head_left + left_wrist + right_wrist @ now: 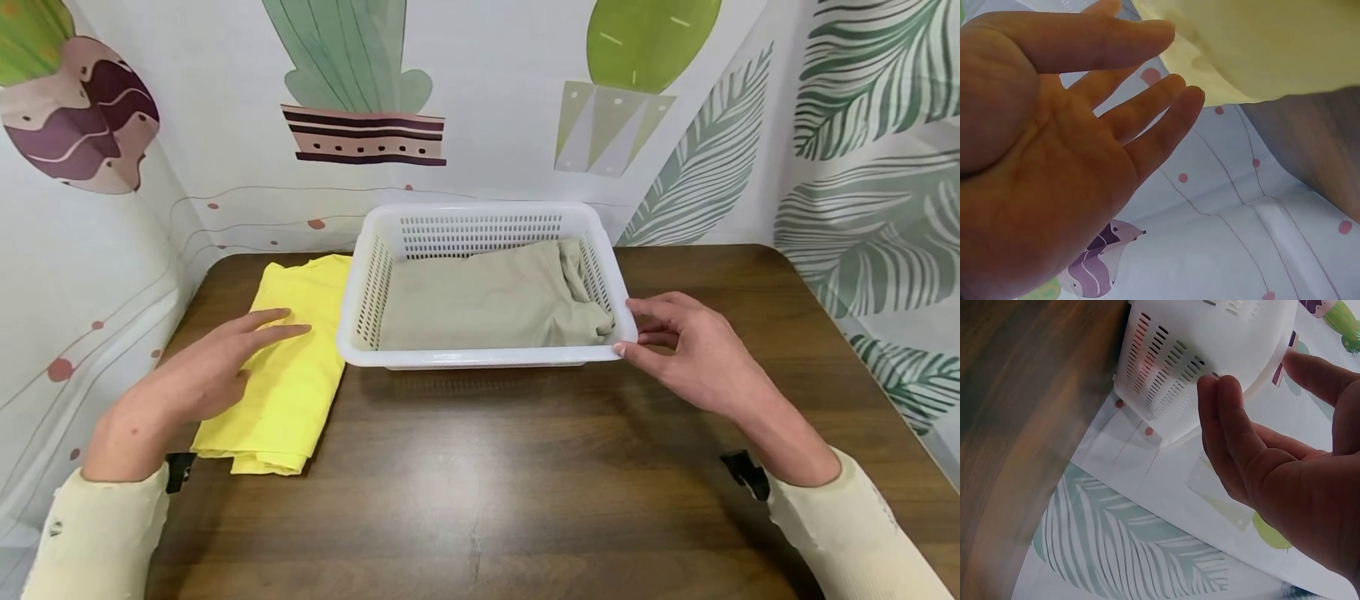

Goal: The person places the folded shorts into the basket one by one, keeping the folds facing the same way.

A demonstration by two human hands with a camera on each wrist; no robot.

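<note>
Left hand: we see the left hand [198, 375] over the yellow cloth [300, 383], palm turned inward, fingers spread and reaching out, pinching nothing; we cannot tell whether the fingertips touch the fabric.
Right hand: we find the right hand [697, 354] at the near right corner of the white basket [480, 357], pinching that corner with the thumb at the rim and the bent fingers against the outer side.
Yellow cloth: we see it folded flat on the brown table [465, 492], just left of the basket, its long side slanting away from us; the basket's rim covers part of its right edge in the head view.
White basket: we have it upright near the back of the table, its walls pierced with rows of slots.
Grey-beige cloth: we see the grey-beige cloth [480, 300] folded inside the basket, bunched at its right end.
Sleeves: we note a cream left sleeve [101, 533] and a matching right sleeve [847, 533].
Backdrop: behind the table we see a white sheet [495, 50] printed with potted cactuses and leaves.
</note>
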